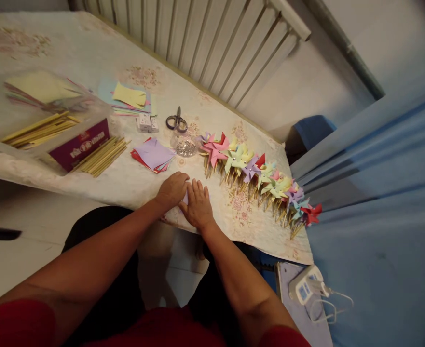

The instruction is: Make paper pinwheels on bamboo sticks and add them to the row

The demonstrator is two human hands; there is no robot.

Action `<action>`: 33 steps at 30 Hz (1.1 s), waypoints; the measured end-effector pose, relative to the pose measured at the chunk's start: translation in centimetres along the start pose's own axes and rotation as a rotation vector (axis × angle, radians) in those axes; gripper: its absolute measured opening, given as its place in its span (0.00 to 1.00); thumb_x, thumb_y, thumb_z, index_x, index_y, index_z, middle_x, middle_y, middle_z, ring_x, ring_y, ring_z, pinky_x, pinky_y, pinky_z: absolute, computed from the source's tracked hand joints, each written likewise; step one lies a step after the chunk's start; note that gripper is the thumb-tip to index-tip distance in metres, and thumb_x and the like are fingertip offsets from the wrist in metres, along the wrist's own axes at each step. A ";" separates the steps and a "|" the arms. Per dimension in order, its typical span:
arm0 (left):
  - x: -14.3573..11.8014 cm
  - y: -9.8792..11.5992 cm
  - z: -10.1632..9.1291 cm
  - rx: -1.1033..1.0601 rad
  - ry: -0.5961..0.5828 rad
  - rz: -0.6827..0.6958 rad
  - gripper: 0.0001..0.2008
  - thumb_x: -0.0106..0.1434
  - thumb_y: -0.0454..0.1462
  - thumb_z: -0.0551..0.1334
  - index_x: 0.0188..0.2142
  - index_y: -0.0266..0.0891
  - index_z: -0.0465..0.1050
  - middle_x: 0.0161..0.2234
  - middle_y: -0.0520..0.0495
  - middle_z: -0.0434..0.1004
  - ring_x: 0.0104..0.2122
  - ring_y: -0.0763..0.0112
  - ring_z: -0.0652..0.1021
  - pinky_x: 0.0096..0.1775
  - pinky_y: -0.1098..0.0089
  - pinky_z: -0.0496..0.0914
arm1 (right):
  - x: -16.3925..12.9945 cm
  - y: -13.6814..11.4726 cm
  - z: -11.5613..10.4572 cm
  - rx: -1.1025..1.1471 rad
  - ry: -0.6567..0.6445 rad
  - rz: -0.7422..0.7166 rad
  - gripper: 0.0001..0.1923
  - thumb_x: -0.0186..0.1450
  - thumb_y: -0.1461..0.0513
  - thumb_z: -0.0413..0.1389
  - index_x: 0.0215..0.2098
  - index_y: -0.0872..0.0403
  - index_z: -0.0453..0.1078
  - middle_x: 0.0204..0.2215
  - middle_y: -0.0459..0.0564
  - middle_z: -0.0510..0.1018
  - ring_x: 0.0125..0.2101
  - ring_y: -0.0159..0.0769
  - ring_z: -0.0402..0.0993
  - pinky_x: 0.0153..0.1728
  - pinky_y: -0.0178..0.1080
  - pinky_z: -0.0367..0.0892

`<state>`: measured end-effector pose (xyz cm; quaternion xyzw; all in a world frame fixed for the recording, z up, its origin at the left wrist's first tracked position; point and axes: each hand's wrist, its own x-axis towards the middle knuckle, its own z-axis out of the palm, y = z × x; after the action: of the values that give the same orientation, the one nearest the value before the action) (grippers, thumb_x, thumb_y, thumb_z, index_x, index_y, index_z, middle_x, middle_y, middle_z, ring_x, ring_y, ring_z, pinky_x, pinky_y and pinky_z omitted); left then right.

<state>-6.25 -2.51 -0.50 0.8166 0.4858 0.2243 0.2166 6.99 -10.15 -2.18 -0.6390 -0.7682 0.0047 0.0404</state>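
Observation:
A small piece of purple paper (185,198) lies at the table's front edge, mostly covered by my two hands. My left hand (172,191) is closed at its left side, fingers bent on the paper. Flat over its right side lies my right hand (198,206), fingers stretched out. Just beyond them are a stack of cut paper squares (154,153), purple on top, and a clear container of small shiny pins (186,147). To the right runs a long row of finished paper pinwheels (252,168) on sticks.
Black scissors (176,121), small white boxes (147,123) and coloured paper sheets (129,95) lie farther back. On the left stands a clear plastic box (100,108) with sticks and paper, loose sticks (102,156) beside it. A power strip (306,284) sits at lower right.

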 end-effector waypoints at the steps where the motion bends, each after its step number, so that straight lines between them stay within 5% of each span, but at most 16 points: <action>1: -0.6 -0.2 -0.1 0.049 0.008 -0.002 0.15 0.69 0.34 0.50 0.46 0.34 0.74 0.45 0.37 0.77 0.48 0.59 0.75 0.53 0.63 0.67 | 0.0 0.0 0.1 0.003 0.006 -0.002 0.36 0.73 0.49 0.46 0.71 0.64 0.51 0.72 0.66 0.48 0.72 0.54 0.41 0.69 0.58 0.39; 8: -3.2 -1.5 -0.9 0.361 0.012 -0.068 0.16 0.69 0.32 0.48 0.44 0.34 0.74 0.43 0.33 0.74 0.44 0.54 0.75 0.44 0.60 0.66 | 0.1 -0.1 -0.1 0.050 0.041 0.001 0.37 0.73 0.48 0.46 0.70 0.65 0.51 0.72 0.67 0.49 0.72 0.54 0.42 0.69 0.58 0.39; 33: -3.3 -1.4 -0.5 0.438 0.076 -0.081 0.14 0.69 0.33 0.50 0.42 0.35 0.74 0.42 0.36 0.75 0.45 0.56 0.76 0.44 0.61 0.67 | -4.8 1.3 0.8 0.013 0.089 -0.024 0.42 0.72 0.43 0.45 0.70 0.69 0.52 0.70 0.71 0.51 0.71 0.58 0.45 0.68 0.59 0.42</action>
<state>-8.94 -4.74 -1.43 0.8148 0.5632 0.1351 0.0244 9.10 -14.57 -3.28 -0.6290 -0.7731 -0.0192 0.0788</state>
